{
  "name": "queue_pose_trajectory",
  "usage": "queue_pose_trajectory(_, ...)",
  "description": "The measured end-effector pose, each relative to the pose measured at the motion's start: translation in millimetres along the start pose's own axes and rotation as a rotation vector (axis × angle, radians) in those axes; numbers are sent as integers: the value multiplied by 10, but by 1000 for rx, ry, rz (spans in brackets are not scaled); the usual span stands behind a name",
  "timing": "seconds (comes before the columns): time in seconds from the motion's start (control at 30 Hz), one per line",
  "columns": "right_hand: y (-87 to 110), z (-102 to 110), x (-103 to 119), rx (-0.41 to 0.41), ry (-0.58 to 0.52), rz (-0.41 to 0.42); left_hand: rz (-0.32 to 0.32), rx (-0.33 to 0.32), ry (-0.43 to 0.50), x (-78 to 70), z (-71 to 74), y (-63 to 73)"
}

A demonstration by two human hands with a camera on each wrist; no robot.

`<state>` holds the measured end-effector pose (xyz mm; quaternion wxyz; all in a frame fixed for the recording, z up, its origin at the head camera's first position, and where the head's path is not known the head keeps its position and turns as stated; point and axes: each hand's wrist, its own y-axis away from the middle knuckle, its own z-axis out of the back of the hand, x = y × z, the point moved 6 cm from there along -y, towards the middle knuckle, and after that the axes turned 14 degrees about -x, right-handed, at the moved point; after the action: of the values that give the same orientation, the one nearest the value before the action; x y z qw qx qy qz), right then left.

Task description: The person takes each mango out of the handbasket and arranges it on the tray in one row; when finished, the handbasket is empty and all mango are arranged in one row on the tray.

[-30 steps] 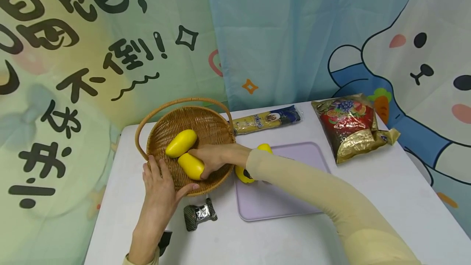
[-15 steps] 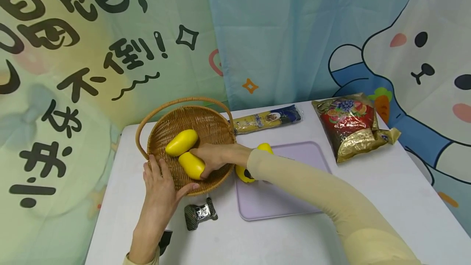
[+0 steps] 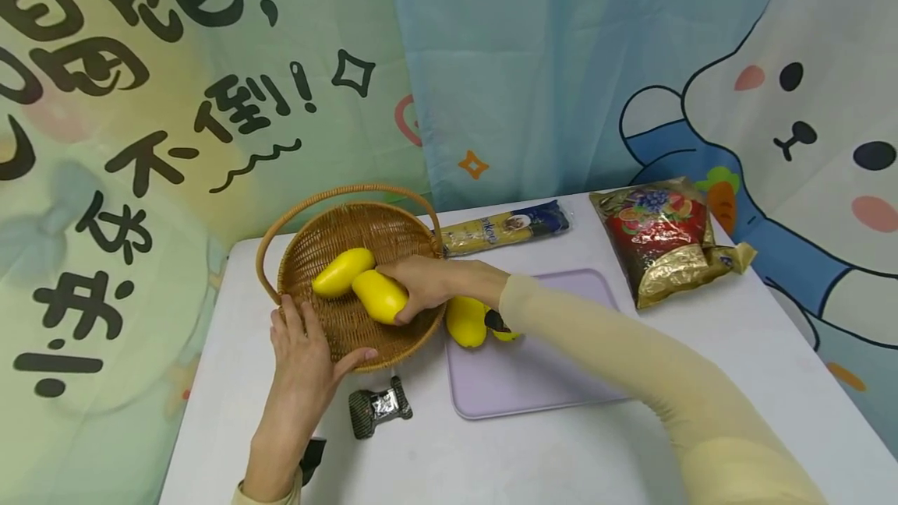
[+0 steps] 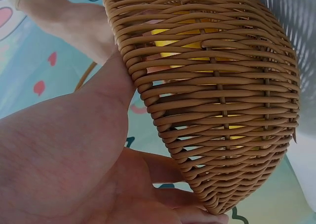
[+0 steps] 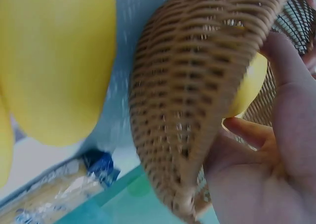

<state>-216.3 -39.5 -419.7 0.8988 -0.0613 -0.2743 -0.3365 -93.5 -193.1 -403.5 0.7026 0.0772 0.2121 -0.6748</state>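
In the head view a brown wicker basket with an arched handle stands on the left of the table. My left hand holds its near-left rim, thumb along the front edge; the left wrist view shows the thumb and fingers meeting the woven rim. My right hand reaches inside and grips a yellow mango between thumb and fingers. Another mango lies in the basket beside it. Through the weave, yellow shows in the left wrist view. The right wrist view has the gripped mango partly behind the basket wall.
Right of the basket, a lilac tray bears two more mangoes, partly under the right forearm. A noodle packet lies behind, a red-gold bag at back right. A small dark wrapped packet lies in front.
My right hand has moved slightly up and right with the gripped mango, and its forearm has shifted right, uncovering more of the tray's mangoes. My left hand stays at the basket rim.
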Motion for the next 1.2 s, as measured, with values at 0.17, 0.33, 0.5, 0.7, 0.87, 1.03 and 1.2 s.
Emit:
queue_pose_trajectory(0.17, 127, 157, -61, -37, -23, -8, 13, 14, -3, 12, -17, 13)
queue_pose_trajectory(0.33, 278, 331, -90, -71, -21, -21, 6, 7, -5, 7, -23, 26)
queue_pose_trajectory(0.5, 489, 523, -69, -115, -57, -16, -7, -5, -1, -7, -16, 32)
queue_pose_trajectory(0.7, 857, 722, -57, -148, -149, -65, -8, 5, -12, -23, -6, 16)
queue_pose_trajectory(0.87, 1185, 894, -124, -204, -252, -111, -14, -11, 1, -40, 6, 12)
queue_pose_trajectory(1.03, 1506, 1087, -294, -284, -232, -177, -12, -5, 3, -48, 12, 6)
queue_pose_trajectory(1.2, 1769, 1210, -500, -360, -195, -254, 9, 28, 3, -51, 5, 10)
